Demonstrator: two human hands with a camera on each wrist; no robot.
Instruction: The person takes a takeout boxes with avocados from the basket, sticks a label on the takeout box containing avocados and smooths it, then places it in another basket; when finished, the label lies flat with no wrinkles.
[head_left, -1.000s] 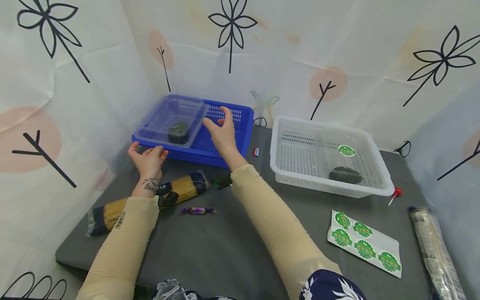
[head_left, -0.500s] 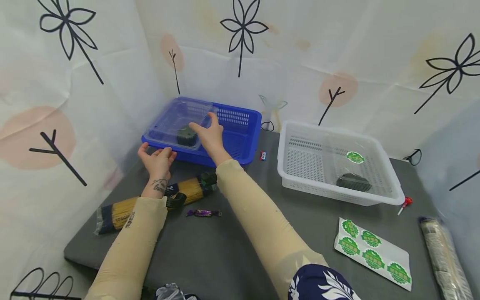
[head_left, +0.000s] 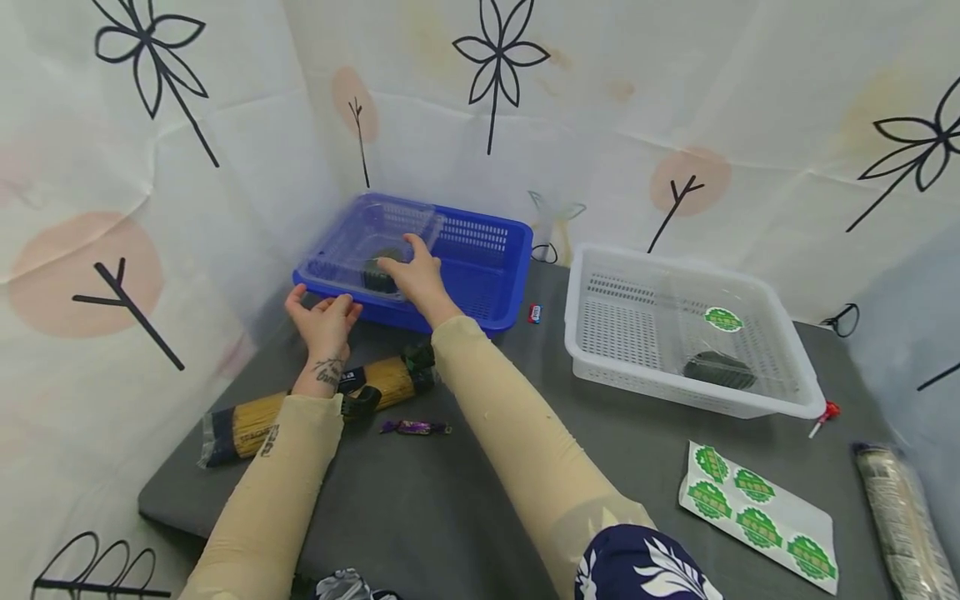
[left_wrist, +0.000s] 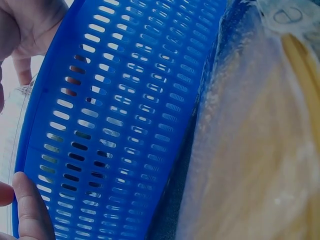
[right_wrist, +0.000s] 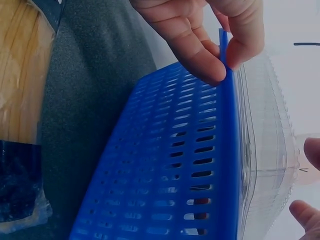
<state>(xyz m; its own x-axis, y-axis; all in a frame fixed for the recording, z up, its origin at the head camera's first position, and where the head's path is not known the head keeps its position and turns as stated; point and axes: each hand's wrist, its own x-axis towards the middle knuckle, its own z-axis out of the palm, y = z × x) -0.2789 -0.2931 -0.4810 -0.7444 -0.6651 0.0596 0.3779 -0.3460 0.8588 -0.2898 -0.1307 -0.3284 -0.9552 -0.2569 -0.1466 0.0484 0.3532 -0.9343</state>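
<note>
At the back left of the table stands a blue basket (head_left: 487, 287) with slotted walls. A clear plastic container (head_left: 401, 218) lies over its left half, a dark green block (head_left: 377, 277) showing through. My left hand (head_left: 324, 329) is at the basket's front left rim; in the right wrist view, its thumb and fingers (right_wrist: 210, 62) pinch that rim. Above the container's right front part, my right hand (head_left: 420, 279) reaches in, thumb and forefinger spread. Right-hand fingertips (right_wrist: 302, 212) show apart from the container's side in the right wrist view, with nothing between them.
Long yellow pasta packs (head_left: 251, 427) lie before the blue basket, near a purple candy (head_left: 416, 427). To the right are a white basket (head_left: 600, 362) holding a stickered clear container, a green sticker sheet (head_left: 757, 508), a red lollipop (head_left: 828, 410) and a long wrapped pack (head_left: 896, 508).
My right hand has moved left, from beside the clear container's right edge to over its front part near the dark green block. My left hand stays at the rim. The head view has shifted slightly.
</note>
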